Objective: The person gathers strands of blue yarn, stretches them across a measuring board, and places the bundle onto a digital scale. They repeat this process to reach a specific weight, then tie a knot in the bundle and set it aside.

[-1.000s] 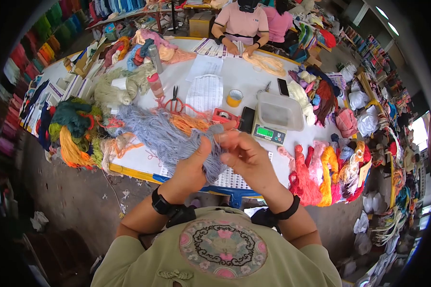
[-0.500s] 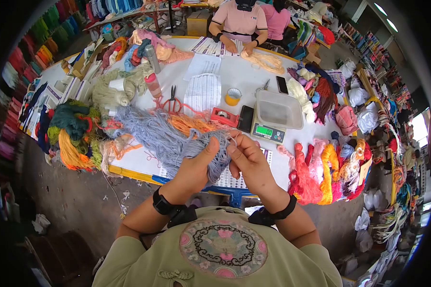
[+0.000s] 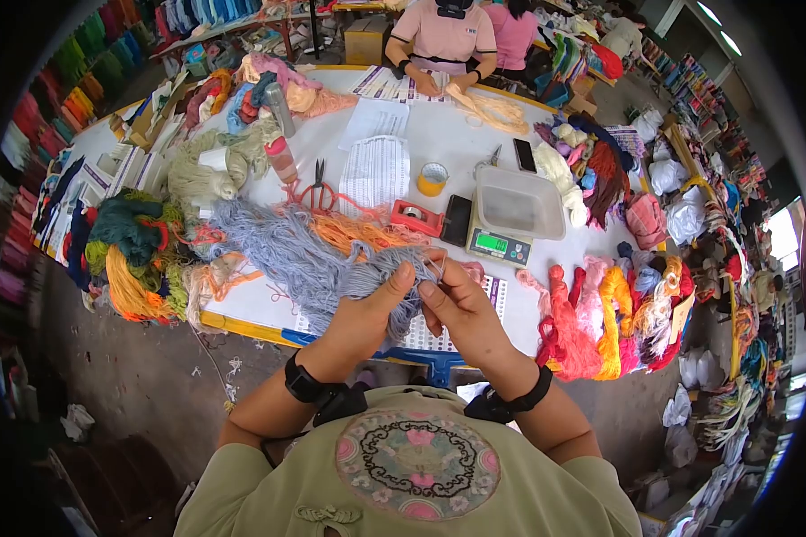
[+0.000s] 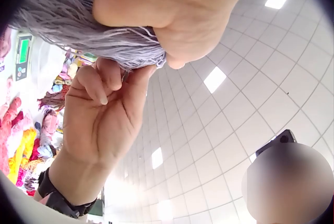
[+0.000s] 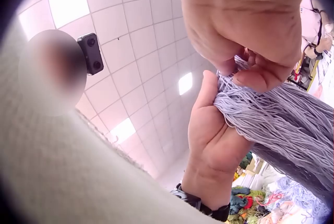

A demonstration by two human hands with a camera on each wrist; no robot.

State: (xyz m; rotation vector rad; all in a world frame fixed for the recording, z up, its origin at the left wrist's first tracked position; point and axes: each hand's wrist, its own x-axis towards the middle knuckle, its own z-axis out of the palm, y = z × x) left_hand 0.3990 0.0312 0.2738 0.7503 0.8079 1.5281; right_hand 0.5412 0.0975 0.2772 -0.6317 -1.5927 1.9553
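Note:
A thick bundle of blue-grey yarn (image 3: 278, 246) lies over the table's near side, its end raised in both hands. My left hand (image 3: 364, 319) grips that end from below with the thumb on top; the right wrist view shows the yarn (image 5: 282, 125) lying across the left palm (image 5: 216, 145). With thumb and curled fingers my right hand (image 3: 468, 313) pinches strands at the bundle's tip. In the left wrist view the right hand (image 4: 104, 114) has its fingertips at the yarn's lower edge (image 4: 122, 51).
Orange yarn (image 3: 358, 230), scissors (image 3: 318, 192), a red tape dispenser (image 3: 416, 217), a phone (image 3: 456, 220) and a scale (image 3: 501, 247) with a plastic tray (image 3: 519, 204) lie beyond the hands. Coloured skeins (image 3: 569, 331) are at the right. Another person (image 3: 445, 40) sits opposite.
My right hand's fingers have come in from a looser, blurred pose to a pinch at the yarn's tip. The left hand keeps its grip. Across the table, the other person's hands have shifted slightly.

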